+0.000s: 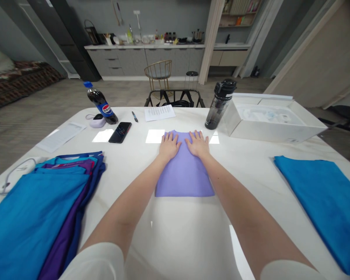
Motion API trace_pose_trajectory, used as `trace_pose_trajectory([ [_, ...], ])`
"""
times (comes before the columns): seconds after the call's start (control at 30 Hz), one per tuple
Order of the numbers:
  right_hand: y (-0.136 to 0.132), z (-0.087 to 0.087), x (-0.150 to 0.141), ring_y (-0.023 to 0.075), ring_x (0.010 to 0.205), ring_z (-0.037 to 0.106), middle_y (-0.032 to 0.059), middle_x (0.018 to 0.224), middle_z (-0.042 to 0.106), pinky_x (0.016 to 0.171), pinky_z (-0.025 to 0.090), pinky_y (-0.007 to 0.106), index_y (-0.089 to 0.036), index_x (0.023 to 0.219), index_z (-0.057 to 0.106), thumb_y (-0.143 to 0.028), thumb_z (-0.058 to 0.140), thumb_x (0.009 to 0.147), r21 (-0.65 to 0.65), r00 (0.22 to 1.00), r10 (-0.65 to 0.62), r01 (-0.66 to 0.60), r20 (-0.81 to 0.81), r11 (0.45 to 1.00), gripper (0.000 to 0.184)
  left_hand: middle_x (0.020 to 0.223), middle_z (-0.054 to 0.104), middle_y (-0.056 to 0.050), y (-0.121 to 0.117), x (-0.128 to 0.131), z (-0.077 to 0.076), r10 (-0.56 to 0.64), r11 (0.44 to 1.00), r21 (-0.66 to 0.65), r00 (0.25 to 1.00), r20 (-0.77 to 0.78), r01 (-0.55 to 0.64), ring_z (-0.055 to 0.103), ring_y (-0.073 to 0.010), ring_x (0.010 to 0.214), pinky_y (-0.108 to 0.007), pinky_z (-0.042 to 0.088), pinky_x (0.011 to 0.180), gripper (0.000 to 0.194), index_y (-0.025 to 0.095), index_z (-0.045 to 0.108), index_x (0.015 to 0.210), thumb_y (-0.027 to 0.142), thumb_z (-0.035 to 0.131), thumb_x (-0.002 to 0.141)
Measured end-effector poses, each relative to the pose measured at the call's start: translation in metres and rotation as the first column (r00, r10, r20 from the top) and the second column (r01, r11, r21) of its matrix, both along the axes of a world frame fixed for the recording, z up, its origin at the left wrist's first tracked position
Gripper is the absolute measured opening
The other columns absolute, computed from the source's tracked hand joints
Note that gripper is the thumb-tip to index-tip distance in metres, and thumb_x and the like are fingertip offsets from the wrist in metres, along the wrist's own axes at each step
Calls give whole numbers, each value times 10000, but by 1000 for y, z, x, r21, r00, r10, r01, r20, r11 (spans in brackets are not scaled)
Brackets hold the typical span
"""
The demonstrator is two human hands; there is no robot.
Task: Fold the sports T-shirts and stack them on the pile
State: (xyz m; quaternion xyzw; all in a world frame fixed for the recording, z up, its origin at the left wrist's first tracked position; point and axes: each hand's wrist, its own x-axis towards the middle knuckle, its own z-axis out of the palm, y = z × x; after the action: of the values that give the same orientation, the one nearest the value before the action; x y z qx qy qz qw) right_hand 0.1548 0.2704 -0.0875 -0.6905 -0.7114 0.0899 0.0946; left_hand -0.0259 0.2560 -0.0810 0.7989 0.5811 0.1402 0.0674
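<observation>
A folded lavender cloth (184,177) lies flat on the white table (175,233) straight ahead of me. My left hand (169,146) rests palm down on its far left part, fingers stretched out and flat. Beside it, my right hand (197,144) presses the far right part the same way, fingers spread. Both hands lie side by side near the cloth's far edge and hold nothing.
A stack of blue and purple garments (43,210) lies at the left, a blue cloth (326,202) at the right. Farther back stand a cola bottle (101,104), a phone (120,132), a pen (134,116), a paper sheet (159,112), a dark water bottle (218,105) and an open white box (268,118).
</observation>
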Motion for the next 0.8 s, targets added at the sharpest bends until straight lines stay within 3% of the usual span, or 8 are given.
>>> trace_pose_trajectory([
  [0.07,-1,1,-1,310,1572,107,80,1707,208,1224,57,641,-262,1627,309,-596,225,1039,-1,1000,3,-3,-4,1000,682,1638,383,-108,-26,1,2,-169,986,1,985,-17,169,297,-278,1539,-487,206,1265,537,187,464,1536,350,296,1053],
  [0.13,-4,4,-2,328,1565,125,95,1703,222,1212,68,661,-253,1616,336,-582,259,1037,25,1000,-24,24,-4,999,671,1636,391,-87,-61,3,1,-252,967,-35,968,-15,251,312,-268,1534,-472,224,1263,533,215,456,1541,367,286,1059],
  [0.23,-14,12,-7,364,1544,163,140,1685,255,1187,41,702,-224,1597,371,-520,305,1040,168,997,-75,73,5,983,634,1648,370,-69,-109,6,-1,-118,992,-43,993,-8,118,267,-339,1546,-561,176,1264,588,273,435,1560,522,313,1041],
  [0.3,-24,18,-11,355,1518,228,152,1656,320,1193,30,689,-215,1568,419,-446,303,1050,225,999,-39,35,11,974,579,1655,357,-51,-127,8,-1,-41,999,-15,999,-6,41,243,-350,1552,-589,142,1264,599,307,430,1563,555,306,1033],
  [0.4,-51,24,-17,331,1500,278,119,1645,354,1209,56,662,-238,1515,494,-387,286,1059,192,999,48,-48,8,980,524,1653,364,-28,-133,10,1,-16,1000,5,1000,0,16,252,-326,1551,-572,138,1269,585,331,427,1562,546,311,1031],
  [0.6,-135,23,-26,293,1553,198,74,1702,230,1223,165,597,-255,1580,392,-399,195,1078,123,998,-3,10,-60,992,559,1654,358,-41,-128,10,0,-33,999,-10,999,6,33,253,-329,1549,-591,128,1261,586,318,401,1579,508,336,1028],
  [0.8,-193,12,-11,294,1548,216,66,1687,276,1233,107,610,-273,1624,311,-488,217,1075,32,999,23,-24,35,999,597,1634,394,-73,-129,3,2,-65,998,-12,997,37,65,299,-322,1533,-561,172,1260,574,261,460,1547,493,307,1045],
])
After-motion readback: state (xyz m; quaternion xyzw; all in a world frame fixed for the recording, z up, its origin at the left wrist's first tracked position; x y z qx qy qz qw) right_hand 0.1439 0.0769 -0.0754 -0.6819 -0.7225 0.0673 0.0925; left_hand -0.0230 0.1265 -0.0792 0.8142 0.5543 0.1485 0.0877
